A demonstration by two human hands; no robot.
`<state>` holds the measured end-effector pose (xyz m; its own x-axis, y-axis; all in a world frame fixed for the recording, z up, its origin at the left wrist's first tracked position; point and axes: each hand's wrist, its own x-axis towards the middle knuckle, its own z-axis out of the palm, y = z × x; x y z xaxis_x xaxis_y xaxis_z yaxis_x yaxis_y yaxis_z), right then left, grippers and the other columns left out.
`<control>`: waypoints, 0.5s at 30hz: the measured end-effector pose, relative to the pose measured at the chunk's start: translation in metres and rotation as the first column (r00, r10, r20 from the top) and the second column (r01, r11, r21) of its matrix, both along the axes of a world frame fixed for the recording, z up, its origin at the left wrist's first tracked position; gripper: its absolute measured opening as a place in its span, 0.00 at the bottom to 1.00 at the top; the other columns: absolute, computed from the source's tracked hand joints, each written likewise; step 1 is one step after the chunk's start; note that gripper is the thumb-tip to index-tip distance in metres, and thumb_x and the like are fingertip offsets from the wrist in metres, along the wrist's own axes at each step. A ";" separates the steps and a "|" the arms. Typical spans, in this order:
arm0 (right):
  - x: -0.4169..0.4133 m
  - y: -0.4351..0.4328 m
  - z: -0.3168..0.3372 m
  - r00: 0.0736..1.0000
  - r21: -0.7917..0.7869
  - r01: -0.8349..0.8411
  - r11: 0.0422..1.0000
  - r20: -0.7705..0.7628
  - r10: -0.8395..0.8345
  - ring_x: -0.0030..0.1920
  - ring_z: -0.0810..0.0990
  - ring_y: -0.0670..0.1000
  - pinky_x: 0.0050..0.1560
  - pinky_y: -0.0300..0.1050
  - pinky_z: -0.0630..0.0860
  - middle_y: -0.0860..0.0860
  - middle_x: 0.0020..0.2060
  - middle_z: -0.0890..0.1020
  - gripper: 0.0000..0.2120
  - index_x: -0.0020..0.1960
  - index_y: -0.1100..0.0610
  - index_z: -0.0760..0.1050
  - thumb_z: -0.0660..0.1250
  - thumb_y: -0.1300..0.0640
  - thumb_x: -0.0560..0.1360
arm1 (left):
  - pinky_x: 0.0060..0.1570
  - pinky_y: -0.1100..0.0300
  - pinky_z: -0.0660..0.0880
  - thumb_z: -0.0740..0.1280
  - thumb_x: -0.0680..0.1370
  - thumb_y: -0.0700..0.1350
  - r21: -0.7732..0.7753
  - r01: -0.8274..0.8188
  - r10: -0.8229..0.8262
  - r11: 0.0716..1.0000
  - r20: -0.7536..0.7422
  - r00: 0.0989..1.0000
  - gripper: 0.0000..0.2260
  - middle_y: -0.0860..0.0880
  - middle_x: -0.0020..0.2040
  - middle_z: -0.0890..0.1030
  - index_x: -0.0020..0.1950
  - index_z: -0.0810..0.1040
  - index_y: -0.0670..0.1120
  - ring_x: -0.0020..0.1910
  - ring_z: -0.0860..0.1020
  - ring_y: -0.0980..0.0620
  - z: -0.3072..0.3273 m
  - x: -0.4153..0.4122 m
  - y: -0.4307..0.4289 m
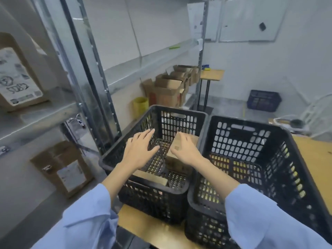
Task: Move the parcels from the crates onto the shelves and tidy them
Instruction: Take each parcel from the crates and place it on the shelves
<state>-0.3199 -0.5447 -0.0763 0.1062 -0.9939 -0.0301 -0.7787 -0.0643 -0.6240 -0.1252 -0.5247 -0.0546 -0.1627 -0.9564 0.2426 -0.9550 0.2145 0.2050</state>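
Two pale blue sleeves (pixel 269 218) reach over a wooden table (pixel 154 229) that bears two black plastic crates, side by side and touching, their walls and floors pierced with oval slots. The left crate (pixel 152 196) holds a flat parcel (pixel 150 177) of brown card lying by its near wall, and farther in a boxy parcel (pixel 177 141), tilted against the right wall. The left hand (pixel 140 150) hovers palm down above the lattice floor, fingers straight and slightly apart. The right hand (pixel 186 150) grips the boxy parcel, thumb on its near face and fingers curled over the top. The right crate (pixel 251 153) shows the table through its floor.

On the left, galvanised steel shelving (pixel 86 69) carries a lower labelled parcel (pixel 62 168) and an upper labelled parcel (pixel 19 78). Farther off are open cartons (pixel 170 87), a yellow bin (pixel 141 105) and a blue crate (pixel 263 100).
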 end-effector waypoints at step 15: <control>0.011 -0.110 -0.101 0.891 0.152 0.441 0.884 0.047 -0.452 0.75 0.62 0.57 0.70 0.60 0.68 0.54 0.75 0.63 0.50 0.79 0.53 0.51 0.78 0.52 0.66 | 0.71 0.51 0.59 0.63 0.75 0.65 0.189 0.342 -0.353 0.921 0.029 0.935 0.39 0.53 0.79 0.59 0.80 0.52 0.53 0.76 0.60 0.50 -0.101 0.000 -0.174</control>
<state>-0.3091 -0.6551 -0.1769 -0.3406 -0.9237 -0.1756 -0.6534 0.3668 -0.6622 -0.1254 -0.6991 -0.1561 -0.5014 -0.8636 0.0525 -0.8390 0.5002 0.2143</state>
